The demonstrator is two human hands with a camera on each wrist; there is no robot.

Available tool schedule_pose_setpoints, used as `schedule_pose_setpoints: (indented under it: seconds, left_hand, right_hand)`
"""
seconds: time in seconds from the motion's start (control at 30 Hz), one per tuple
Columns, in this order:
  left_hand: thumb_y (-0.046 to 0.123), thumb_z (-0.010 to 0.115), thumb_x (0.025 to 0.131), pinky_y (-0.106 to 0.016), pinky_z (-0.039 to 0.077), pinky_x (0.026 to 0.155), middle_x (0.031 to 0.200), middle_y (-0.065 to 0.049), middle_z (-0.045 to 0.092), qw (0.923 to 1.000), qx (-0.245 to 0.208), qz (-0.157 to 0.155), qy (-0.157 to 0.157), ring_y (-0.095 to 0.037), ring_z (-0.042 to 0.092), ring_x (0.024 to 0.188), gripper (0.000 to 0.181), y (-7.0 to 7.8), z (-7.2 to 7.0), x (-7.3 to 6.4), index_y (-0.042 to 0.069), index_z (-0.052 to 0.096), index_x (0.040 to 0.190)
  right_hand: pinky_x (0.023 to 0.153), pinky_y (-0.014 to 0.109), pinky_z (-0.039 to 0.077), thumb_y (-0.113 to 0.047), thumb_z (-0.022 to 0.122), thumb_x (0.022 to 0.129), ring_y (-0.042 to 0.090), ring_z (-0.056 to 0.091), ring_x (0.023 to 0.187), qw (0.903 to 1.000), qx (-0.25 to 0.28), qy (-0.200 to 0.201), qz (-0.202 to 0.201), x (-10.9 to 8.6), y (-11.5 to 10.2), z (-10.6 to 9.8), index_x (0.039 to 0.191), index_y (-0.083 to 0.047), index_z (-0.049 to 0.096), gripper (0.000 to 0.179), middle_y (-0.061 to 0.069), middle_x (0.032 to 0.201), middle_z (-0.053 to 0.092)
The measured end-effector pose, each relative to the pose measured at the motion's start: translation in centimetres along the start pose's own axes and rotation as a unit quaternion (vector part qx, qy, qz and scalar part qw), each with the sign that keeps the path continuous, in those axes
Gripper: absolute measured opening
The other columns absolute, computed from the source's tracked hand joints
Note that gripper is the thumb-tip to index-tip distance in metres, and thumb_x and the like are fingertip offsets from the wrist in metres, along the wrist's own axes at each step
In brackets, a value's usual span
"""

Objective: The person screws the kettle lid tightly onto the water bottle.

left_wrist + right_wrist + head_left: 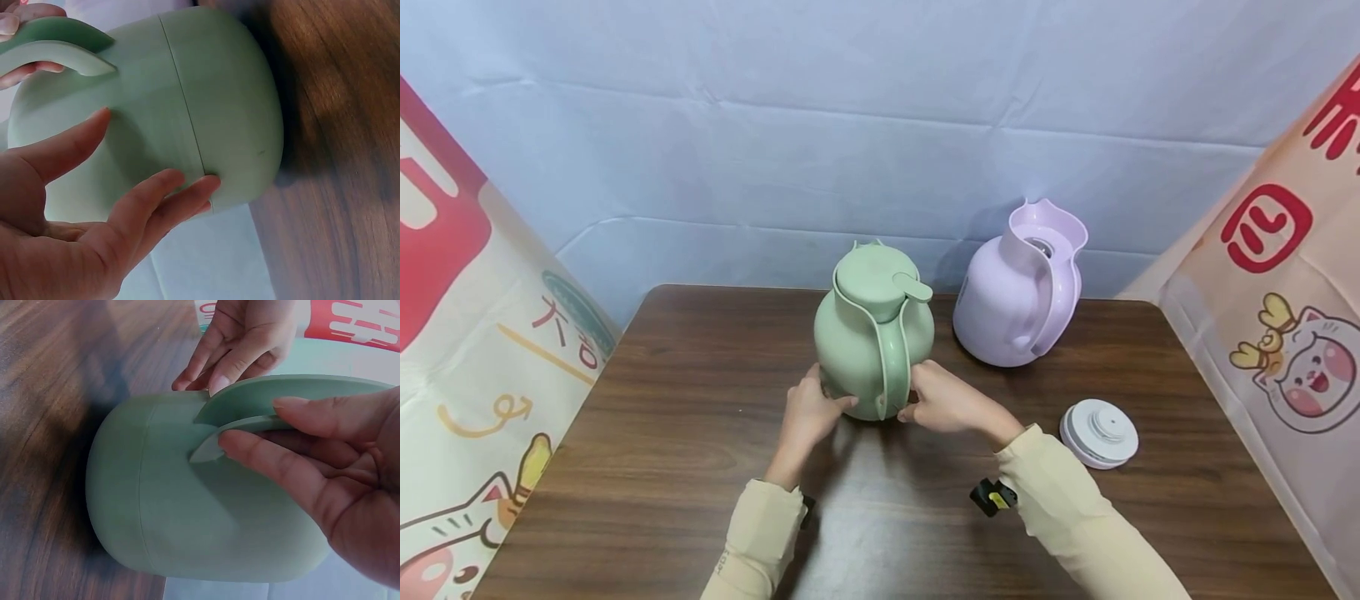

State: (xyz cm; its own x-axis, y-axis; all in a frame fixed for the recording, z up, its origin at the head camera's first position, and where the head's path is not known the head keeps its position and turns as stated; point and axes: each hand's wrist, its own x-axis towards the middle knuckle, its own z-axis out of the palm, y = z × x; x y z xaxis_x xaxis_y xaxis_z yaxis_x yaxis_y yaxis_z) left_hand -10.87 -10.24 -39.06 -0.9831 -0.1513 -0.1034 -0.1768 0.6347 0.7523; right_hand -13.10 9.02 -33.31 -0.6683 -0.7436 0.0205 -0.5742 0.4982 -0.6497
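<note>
The green jug (pixel 852 346) is standing upright at frame centre. The left hand (pixel 812 408) is bracing its side, fingers spread; the right hand (pixel 946 399) is pinching its handle (pixel 892 367). Positioning is apparently proceeding, the next move probably requiring even support.

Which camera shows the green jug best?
The head view: nearly the whole green jug shows, lid included. Both wrist views are close-ups showing its body and part of its handle, but no lid.
</note>
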Motion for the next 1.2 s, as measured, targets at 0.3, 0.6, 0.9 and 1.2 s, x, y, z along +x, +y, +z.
schedule_pose_setpoints:
  seconds: [0.3,0.6,0.9,1.2]
  left_hand:
    - [0.022,0.076,0.072,-0.034,0.042,0.057,0.068,-0.007,0.053,0.9999,-0.003,-0.007,0.009,-0.021,0.052,0.061,0.056,-0.2,-0.3,0.4,-0.003,0.051,0.115]
    - [0.02,0.075,0.074,-0.036,0.045,0.06,0.071,-0.009,0.056,0.9999,-0.001,-0.013,0.006,-0.022,0.055,0.064,0.063,-0.2,-0.9,1.0,-0.007,0.045,0.123]
    - [0.02,0.075,0.074,-0.049,0.041,0.087,0.117,-0.031,0.053,0.9995,0.017,-0.019,0.021,-0.043,0.048,0.11,0.075,0.0,-1.2,1.5,-0.01,0.036,0.132]
    - [0.022,0.074,0.076,-0.049,0.04,0.089,0.12,-0.032,0.05,0.9989,0.031,-0.028,0.022,-0.044,0.047,0.111,0.08,-0.2,-1.7,2.0,-0.01,0.03,0.135]
  right_hand:
    - [0.062,0.026,0.04,0.009,0.065,0.068,0.009,0.045,0.064,0.9999,0.002,-0.01,0.001,1.0,0.1,0.0,0.092,-0.007,0.063,0.029,-0.005,0.073,0.055]
    - [0.069,0.027,0.044,0.009,0.067,0.066,0.009,0.049,0.072,0.9999,-0.004,-0.013,-0.006,2.1,0.2,0.0,0.096,-0.005,0.066,0.033,-0.002,0.085,0.063]
    - [0.07,0.027,0.045,0.009,0.068,0.067,0.01,0.051,0.074,0.9997,-0.005,-0.021,-0.011,3.2,0.3,-0.1,0.095,-0.005,0.066,0.031,-0.001,0.086,0.064]
    - [0.078,0.028,0.045,0.011,0.066,0.067,0.012,0.055,0.087,0.9997,0.004,-0.021,-0.011,4.1,0.1,0.0,0.102,-0.003,0.064,0.038,0.003,0.097,0.065]
